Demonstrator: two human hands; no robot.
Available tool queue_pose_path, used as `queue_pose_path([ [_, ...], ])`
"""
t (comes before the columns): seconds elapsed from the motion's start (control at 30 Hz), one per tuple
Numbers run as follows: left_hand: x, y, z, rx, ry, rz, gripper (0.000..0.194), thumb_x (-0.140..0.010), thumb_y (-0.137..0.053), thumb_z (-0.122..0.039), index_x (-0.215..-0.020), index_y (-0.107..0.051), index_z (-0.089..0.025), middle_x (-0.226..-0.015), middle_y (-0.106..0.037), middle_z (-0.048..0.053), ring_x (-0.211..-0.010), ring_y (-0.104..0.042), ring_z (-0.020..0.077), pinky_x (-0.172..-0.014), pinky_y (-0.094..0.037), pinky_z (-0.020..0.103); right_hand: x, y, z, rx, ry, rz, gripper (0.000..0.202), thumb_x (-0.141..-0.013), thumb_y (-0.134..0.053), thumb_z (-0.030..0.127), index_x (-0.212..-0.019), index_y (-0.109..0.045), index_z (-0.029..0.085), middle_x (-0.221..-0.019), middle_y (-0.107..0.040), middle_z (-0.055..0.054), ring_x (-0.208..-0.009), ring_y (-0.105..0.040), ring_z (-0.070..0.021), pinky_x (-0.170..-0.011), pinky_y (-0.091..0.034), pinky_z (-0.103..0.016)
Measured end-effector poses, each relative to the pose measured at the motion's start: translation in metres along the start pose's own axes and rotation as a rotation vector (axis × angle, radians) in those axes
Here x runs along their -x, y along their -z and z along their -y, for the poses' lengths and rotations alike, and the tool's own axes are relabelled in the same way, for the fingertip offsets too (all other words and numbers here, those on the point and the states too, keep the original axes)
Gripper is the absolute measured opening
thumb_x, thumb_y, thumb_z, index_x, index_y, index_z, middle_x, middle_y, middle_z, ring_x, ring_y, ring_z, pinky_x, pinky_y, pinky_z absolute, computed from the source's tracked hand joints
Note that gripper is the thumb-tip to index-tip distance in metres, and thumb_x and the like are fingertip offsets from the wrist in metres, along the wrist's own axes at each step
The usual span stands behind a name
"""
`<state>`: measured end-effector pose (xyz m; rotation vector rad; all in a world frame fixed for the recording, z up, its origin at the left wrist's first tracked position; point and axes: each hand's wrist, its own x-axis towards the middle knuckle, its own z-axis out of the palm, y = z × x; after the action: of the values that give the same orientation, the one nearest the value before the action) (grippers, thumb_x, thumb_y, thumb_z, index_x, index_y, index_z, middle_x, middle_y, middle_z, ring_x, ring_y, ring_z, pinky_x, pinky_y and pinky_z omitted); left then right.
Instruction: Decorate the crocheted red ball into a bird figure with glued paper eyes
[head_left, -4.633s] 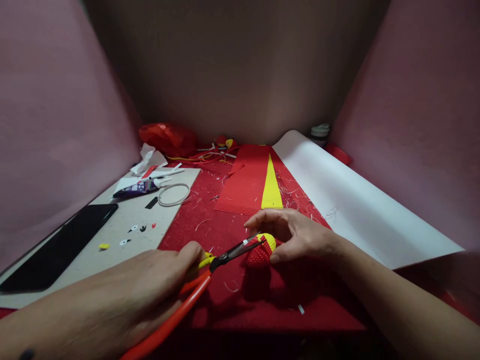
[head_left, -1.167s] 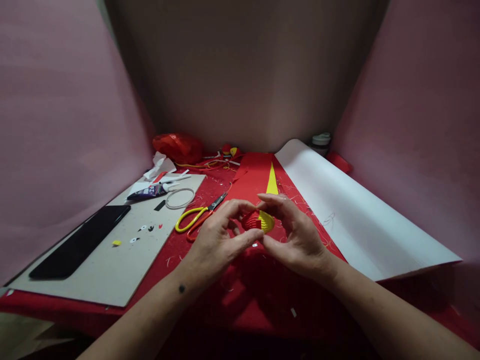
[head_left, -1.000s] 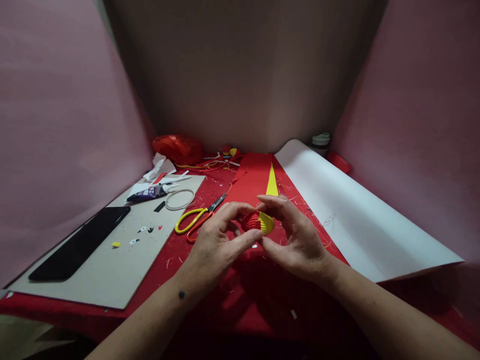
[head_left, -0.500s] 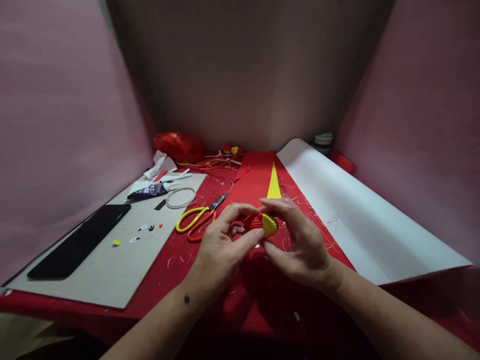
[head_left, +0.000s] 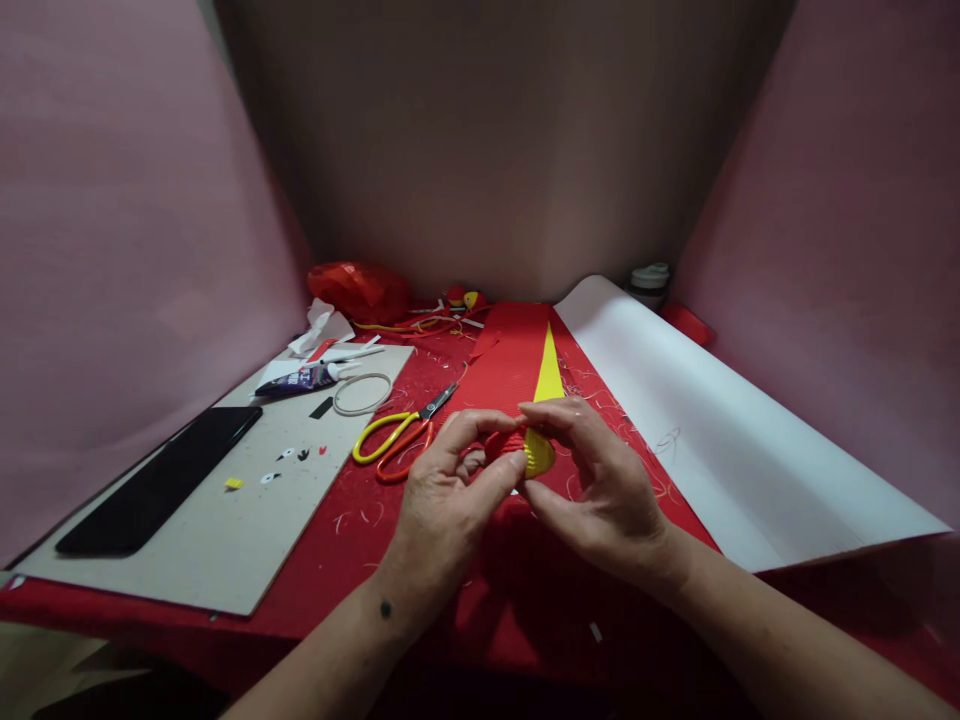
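1. A red-and-yellow corrugated-paper egg (head_left: 539,455) sits at the centre of the scene between two bare hands, apparently raised just above the red-covered worktop (head_left: 337,580).
2. At its 8 o'clock, the left hand (head_left: 442,505) is clamped on the red half, thumb across the near face by the colour seam, forefinger arched over the top.
3. At its 4 o'clock, the right hand (head_left: 611,495) closes lightly around the yellow half, forefinger above, thumb below; the hidden fingers cannot be judged.
4. The ribbed piece looks light, springy and easily dented; the ridges should resist slipping, though a hard squeeze could crush or part the coils.
5. The safest hold is likely broad fingertip pressure on opposite sides near the seam, away from the tips.
6. Scissors (head_left: 424,413) rest at 10 o'clock, near the left hand; a red corrugated-paper strip (head_left: 510,350) stretches toward 12.
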<state>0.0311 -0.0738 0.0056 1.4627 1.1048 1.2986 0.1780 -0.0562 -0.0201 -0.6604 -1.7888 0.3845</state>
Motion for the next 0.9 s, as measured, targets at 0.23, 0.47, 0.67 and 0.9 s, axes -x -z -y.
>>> queue_pose_path([
  [0.23,0.0009,0.0009,0.001,-0.074,-0.024,-0.036,0.011,-0.08,-0.064,-0.023,-0.091,-0.064,-0.021,-0.092,-0.062,0.0,-0.087,-0.059,0.0144,-0.072,-0.046,0.023,-0.0009,-0.0009,-0.0001,-0.09,-0.078,-0.008,0.035,-0.077,-0.064,0.007,-0.107,-0.059,0.024,-0.102,-0.057,-0.006,-0.098,-0.059,-0.0199,-0.081,-0.054,-0.037],
  [0.47,0.0017,0.0019,0.004,-0.052,-0.006,-0.033,0.012,-0.079,-0.064,-0.023,-0.091,-0.064,-0.023,-0.094,-0.062,0.001,-0.093,-0.061,0.0172,-0.078,-0.046,0.027,0.0011,-0.0027,-0.001,-0.086,-0.058,-0.009,0.032,-0.077,-0.065,0.009,-0.105,-0.059,0.023,-0.101,-0.057,-0.006,-0.097,-0.058,-0.0203,-0.081,-0.054,-0.039],
  [0.67,0.0015,-0.0003,0.0043,-0.058,-0.012,-0.041,0.013,-0.077,-0.064,-0.023,-0.09,-0.064,-0.022,-0.094,-0.062,0.002,-0.092,-0.061,0.0176,-0.081,-0.047,0.029,0.004,-0.0055,-0.0017,-0.09,-0.047,-0.037,0.036,-0.075,-0.061,0.004,-0.105,-0.057,0.023,-0.104,-0.056,-0.006,-0.098,-0.058,-0.0206,-0.082,-0.052,-0.041],
  [0.9,-0.0015,-0.002,0.0,0.042,0.058,-0.038,0.013,-0.072,-0.068,-0.02,-0.084,-0.064,-0.02,-0.091,-0.062,0.001,-0.088,-0.062,0.0171,-0.077,-0.049,0.027,0.0052,-0.0073,0.0002,-0.054,-0.032,-0.064,0.038,-0.073,-0.06,0.001,-0.103,-0.056,0.024,-0.103,-0.056,-0.007,-0.097,-0.058,-0.0214,-0.081,-0.052,-0.042],
])
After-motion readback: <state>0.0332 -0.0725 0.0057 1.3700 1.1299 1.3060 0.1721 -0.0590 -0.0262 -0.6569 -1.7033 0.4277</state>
